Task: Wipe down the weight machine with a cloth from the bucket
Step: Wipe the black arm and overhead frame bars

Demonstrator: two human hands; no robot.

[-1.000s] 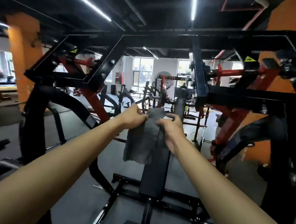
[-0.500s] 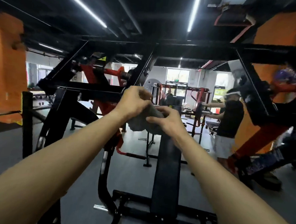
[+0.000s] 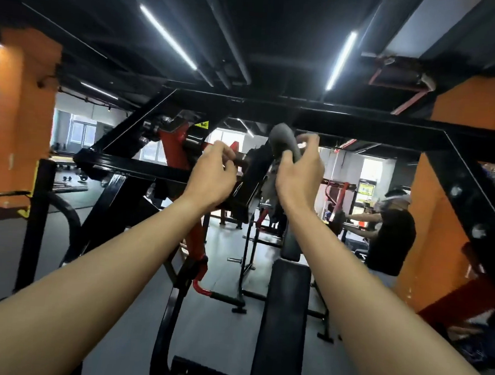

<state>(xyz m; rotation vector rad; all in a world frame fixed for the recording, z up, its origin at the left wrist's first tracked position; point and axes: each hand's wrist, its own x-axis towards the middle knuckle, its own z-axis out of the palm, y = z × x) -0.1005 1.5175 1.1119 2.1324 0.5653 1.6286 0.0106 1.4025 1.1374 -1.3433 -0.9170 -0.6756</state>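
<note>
Under upper frame of weight machine, both arms raised. Right hand grips bunched grey cloth. Wad sits just below top crossbar, loose end hanging by wrist. Bunching likely gives firm wiping face for beam. Left hand beside slanted beam, fingers curled. Cannot tell whether it holds beam, cloth corner or nothing; possibly bracing. No bucket in view. Back pad below, between forearms. Another person far right, well apart. Judgement: upper-frame wiping about to start.

Matt grey cloth, glossy frame
</note>
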